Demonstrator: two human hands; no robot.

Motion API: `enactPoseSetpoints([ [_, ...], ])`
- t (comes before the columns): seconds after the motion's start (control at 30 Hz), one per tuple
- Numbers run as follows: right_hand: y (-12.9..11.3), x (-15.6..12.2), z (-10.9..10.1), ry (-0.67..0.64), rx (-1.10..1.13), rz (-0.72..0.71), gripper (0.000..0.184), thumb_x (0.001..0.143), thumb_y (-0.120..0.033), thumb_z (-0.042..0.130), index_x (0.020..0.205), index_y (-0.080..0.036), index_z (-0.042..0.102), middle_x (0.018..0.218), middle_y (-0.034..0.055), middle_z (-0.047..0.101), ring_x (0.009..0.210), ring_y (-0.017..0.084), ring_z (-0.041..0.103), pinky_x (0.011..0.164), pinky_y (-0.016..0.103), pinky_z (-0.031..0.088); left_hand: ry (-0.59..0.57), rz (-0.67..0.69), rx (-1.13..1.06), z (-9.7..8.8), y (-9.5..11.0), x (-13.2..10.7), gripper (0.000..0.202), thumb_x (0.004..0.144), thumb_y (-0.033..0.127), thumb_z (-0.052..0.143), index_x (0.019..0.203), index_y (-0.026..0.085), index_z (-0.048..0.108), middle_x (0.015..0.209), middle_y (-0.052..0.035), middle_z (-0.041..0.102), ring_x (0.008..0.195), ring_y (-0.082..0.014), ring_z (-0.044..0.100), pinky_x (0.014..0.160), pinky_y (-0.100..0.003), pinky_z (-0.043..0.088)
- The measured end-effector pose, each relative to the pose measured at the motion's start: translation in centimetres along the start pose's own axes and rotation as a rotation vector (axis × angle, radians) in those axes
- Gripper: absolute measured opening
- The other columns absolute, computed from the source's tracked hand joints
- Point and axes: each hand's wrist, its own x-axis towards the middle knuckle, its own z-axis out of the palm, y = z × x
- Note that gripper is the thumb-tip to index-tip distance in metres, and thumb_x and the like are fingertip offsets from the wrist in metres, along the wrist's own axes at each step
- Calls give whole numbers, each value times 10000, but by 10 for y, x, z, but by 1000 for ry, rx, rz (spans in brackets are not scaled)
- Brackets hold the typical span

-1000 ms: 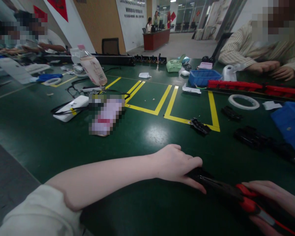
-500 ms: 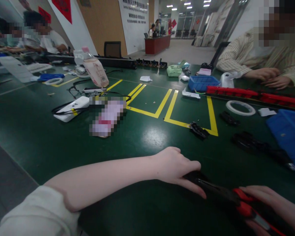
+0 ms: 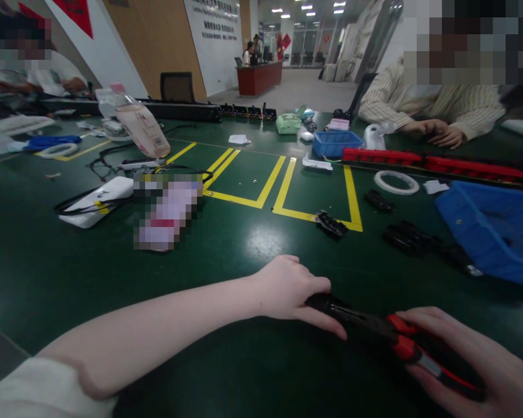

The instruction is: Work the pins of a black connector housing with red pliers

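- head view: my left hand (image 3: 292, 290) pinches a black part (image 3: 320, 302) over the worktop (image 3: 218, 249); my right hand (image 3: 501, 360) grasps red-handled pliers (image 3: 404, 348), their nose seemingly at that part.
- i'd brace the part, fingertips clear of the jaws.
- i'd squeeze gently; it might crack.

A green table (image 3: 220, 255) carries yellow tape (image 3: 353, 197), a white ring (image 3: 396, 191) and blue bins (image 3: 479, 229)
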Motion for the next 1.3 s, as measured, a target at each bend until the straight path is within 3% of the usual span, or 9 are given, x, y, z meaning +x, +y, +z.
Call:
enactPoseSetpoints([
  [0.23, -2, 6, -2, 37, 18, -12, 353, 715, -432, 619, 1029, -271, 611, 962, 29, 672, 767, 205, 665, 673, 314, 545, 13, -50, -17, 0, 2, -1, 465, 785, 632, 572, 898, 182, 541, 737, 48, 656, 596, -110, 599, 561, -234, 309],
  [0.43, -4, 4, -1, 45, 52, 4, 363, 735, -460, 611, 1050, -281, 598, 980, 23, 667, 809, 198, 660, 713, 311, 545, -19, -1, -63, -2, 2, 0, 476, 810, 647, 523, 806, 172, 557, 641, 51, 616, 583, -103, 588, 576, -236, 317],
  [0.73, -9, 4, -1, 56, 108, 92, 370, 724, -485, 623, 1021, -263, 624, 962, 34, 675, 805, 204, 664, 709, 309, 552, -62, -33, -114, -5, 2, 1, 456, 789, 626, 571, 824, 172, 545, 603, 61, 592, 531, -97, 549, 602, -232, 334],
  [0.93, -12, 2, 1, 102, 99, 82, 369, 710, -491, 628, 990, -251, 640, 955, 65, 675, 809, 241, 664, 736, 359, 553, -123, 7, -291, -10, 0, 1, 404, 779, 564, 628, 923, 193, 561, 662, 65, 596, 548, -84, 522, 644, -218, 361],
  [1.13, -19, 7, 0, 101, 106, 113, 328, 759, -480, 583, 994, -252, 605, 899, 32, 672, 726, 182, 657, 627, 276, 537, 4, -178, -459, -6, 12, -1, 370, 767, 496, 673, 944, 192, 557, 724, 68, 601, 604, -79, 547, 562, -176, 353],
  [1.3, -19, 7, -1, 107, 97, 131, 337, 749, -476, 592, 991, -242, 609, 919, 52, 668, 746, 194, 654, 658, 298, 540, 58, -281, -481, -3, 22, -1, 376, 744, 483, 698, 940, 192, 565, 747, 67, 620, 636, -91, 576, 587, -188, 376],
])
